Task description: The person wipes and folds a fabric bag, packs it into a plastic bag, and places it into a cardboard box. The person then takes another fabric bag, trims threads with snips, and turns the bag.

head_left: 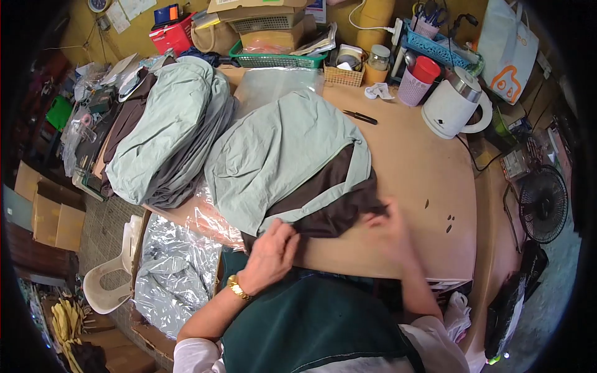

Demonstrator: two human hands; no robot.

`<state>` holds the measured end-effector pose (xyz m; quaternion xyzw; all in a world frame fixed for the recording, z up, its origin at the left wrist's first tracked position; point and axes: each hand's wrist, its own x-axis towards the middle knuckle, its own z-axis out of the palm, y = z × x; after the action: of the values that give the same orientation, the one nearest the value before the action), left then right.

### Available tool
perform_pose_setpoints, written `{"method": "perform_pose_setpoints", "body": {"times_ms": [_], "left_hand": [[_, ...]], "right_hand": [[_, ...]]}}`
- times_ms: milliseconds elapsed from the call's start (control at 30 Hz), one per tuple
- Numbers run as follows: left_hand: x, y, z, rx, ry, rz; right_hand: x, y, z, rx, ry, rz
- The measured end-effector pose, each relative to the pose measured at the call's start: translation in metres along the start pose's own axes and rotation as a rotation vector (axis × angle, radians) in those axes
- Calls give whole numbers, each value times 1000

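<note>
In front of me on the table lies a pale grey-green fabric piece [280, 149] with a dark brown section and a pale band along its near side. My left hand [273, 248], with a gold watch on the wrist, is closed on the near left edge of this fabric, its fingers bent at the pale band. My right hand [388, 231] is smeared by motion, right at the brown fabric's near right corner; I cannot tell whether it grips it. To the left rests a thick stack of similar pale green fabric pieces [165, 130].
Small black thread snips [360, 117] lie behind the fabric. A white kettle [454, 104] stands at the back right near a pink cup [412, 87]. A green basket [280, 60] sits at the back. A plastic-wrapped bundle [177, 273] is at lower left; a black fan [543, 203] is at right.
</note>
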<state>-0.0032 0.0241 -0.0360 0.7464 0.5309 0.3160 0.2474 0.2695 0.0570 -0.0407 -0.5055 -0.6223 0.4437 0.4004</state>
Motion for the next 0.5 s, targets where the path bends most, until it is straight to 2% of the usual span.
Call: {"method": "perform_pose_setpoints", "body": {"times_ms": [67,100,133,167,200,267,300,333,433,500], "left_hand": [[4,12,16,-176,-71,77],[7,19,21,-261,-194,138],[11,26,20,-347,-316,197],[15,29,13,-220,-393,200],[24,26,8,-220,-388,201],[41,22,1,-183,-105,55],[50,13,6,-58,80,173],[59,7,12,22,163,228],[64,-11,27,163,62,128],[75,-16,20,208,-341,-129]], "right_hand": [[-5,-7,40,-280,-154,-238],[-5,-13,51,-496,-213,-360],[-4,5,58,-517,-247,-360],[-4,10,60,-506,-219,-330],[-3,14,62,-497,-191,-304],[-5,20,68,-460,-119,-311],[-6,21,71,-421,-40,-317],[-5,22,70,-422,-33,-317],[-2,26,68,-394,-59,-269],[-4,36,64,-108,4,-217]]}}
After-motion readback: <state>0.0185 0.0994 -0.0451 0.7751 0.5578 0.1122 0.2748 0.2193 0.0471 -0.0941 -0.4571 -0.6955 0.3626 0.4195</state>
